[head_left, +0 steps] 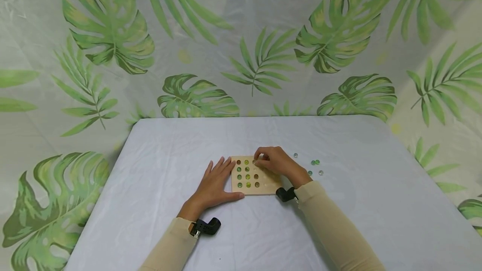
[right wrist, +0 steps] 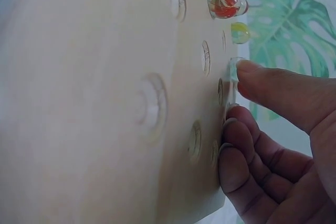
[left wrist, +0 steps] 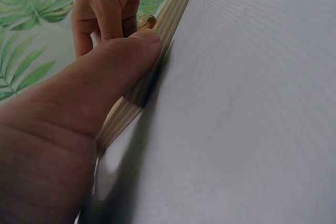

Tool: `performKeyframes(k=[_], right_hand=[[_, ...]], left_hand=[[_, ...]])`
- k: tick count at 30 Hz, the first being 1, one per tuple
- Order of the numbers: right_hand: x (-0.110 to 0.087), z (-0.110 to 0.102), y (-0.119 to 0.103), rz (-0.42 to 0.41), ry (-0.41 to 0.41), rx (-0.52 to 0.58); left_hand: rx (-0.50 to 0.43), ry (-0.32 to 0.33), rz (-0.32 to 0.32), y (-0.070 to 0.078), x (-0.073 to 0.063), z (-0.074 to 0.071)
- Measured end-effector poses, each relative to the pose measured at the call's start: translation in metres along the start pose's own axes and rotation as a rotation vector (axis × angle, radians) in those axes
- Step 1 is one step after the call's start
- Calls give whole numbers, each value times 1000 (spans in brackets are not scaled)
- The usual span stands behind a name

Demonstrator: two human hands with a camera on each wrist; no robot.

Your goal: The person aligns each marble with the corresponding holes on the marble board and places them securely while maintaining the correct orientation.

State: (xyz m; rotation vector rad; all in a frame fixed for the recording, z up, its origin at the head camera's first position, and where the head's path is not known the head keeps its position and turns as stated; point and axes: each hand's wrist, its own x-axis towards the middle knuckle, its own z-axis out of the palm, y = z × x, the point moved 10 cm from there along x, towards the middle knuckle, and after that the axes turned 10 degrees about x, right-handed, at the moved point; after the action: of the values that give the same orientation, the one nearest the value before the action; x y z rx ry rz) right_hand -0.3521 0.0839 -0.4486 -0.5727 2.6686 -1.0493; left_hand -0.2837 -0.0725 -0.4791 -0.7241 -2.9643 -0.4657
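Pale wooden board (head_left: 272,184) flat on the table (head_left: 169,145), well in from its left and right edges. Left hand (head_left: 214,186) unclenched, fingers by the board's far left corner, thumb on its near edge. Right hand (head_left: 280,161) pinching a clear marble (right wrist: 233,67) near the far edge. Seated marbles (head_left: 247,177) in columns toward the left edge; loose marbles (head_left: 317,162) beyond the right.

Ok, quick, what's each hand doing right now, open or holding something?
Left hand: open, spread at the edges of the wooden board.
Right hand: closed, pinching a clear marble at the board's far side.
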Motion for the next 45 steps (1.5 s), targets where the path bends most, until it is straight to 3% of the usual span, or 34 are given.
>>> performKeyframes(k=[22, 45], right_hand=[[-3, -10, 6, 38, -1, 54], [-16, -54, 24, 28, 41, 8]], left_hand=[[-12, -6, 4, 1, -1, -1], [-18, 2, -2, 2, -1, 0]])
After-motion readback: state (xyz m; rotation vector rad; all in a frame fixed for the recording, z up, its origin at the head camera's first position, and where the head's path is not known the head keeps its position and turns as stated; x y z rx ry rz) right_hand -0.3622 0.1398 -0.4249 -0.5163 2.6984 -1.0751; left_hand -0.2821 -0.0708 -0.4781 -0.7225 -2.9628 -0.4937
